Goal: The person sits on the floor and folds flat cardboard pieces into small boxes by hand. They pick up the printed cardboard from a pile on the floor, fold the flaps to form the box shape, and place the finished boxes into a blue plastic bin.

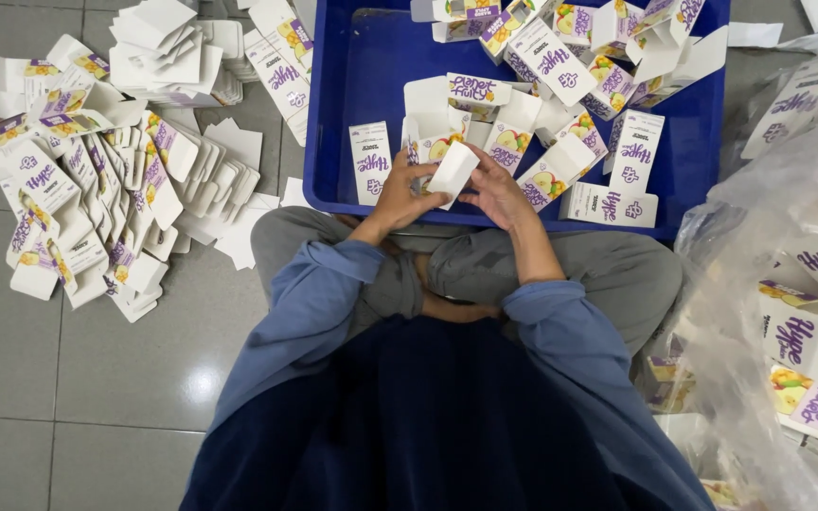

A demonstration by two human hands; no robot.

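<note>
- Upper left of the frame: a big heap of flat carton blanks point(97, 170) lies on the floor, not yet folded.
- Centre: your left hand point(400, 194) and right hand point(499, 194) hold one small white carton point(452, 170), fingers pinching its flaps.
- Upper centre to right: the blue tray point(352, 114) holds many folded cartons point(560, 66).

The person wears a blue shirt with long sleeves. The left sleeve point(319, 284) and the right sleeve point(560, 326) are pushed up, with a thick fold at each end. The lower arms are bare. The trousers point(485, 265) are grey. A dark blue cloth point(428, 416) covers the front of the body.
</note>
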